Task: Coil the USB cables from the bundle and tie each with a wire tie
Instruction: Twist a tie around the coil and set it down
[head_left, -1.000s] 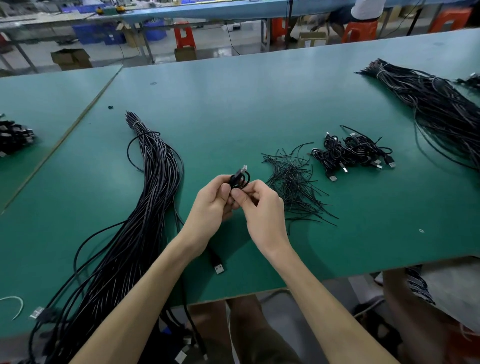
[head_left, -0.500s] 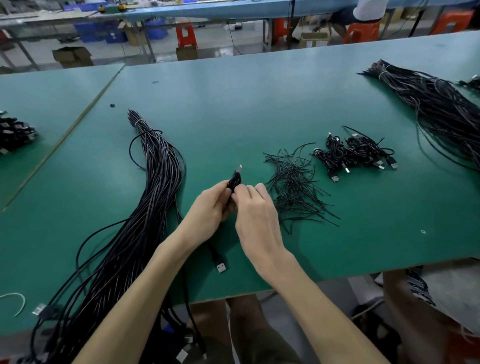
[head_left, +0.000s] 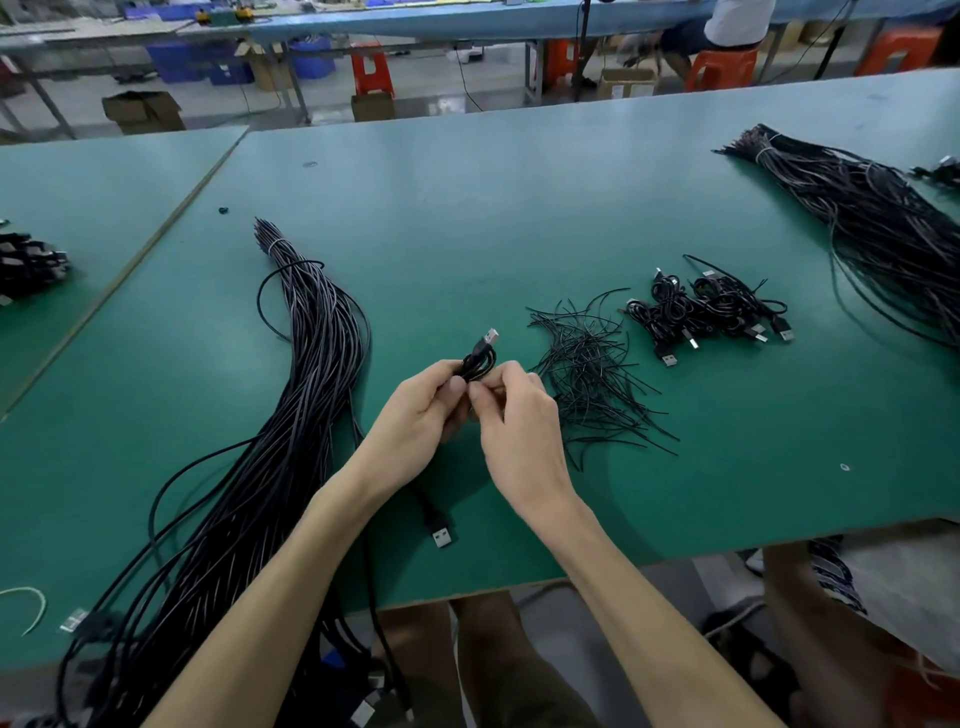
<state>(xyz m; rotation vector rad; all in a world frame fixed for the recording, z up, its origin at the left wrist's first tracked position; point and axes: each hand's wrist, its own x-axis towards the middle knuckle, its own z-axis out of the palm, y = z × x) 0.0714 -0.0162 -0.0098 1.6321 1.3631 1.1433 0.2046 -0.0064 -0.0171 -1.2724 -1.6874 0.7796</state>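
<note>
Left hand (head_left: 415, 418) clamps the coil (head_left: 480, 358) so it can't spring open. Right hand (head_left: 522, 421) pinches its waist, ties (head_left: 587, 374) handy alongside.

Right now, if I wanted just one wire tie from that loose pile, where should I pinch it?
Probably a stray end at the near right fringe of the wire tie pile, where single ties fan out apart from the tangle. Pinch from the near right and pull along its length; the crisscrossed middle would likely lift several.
</note>
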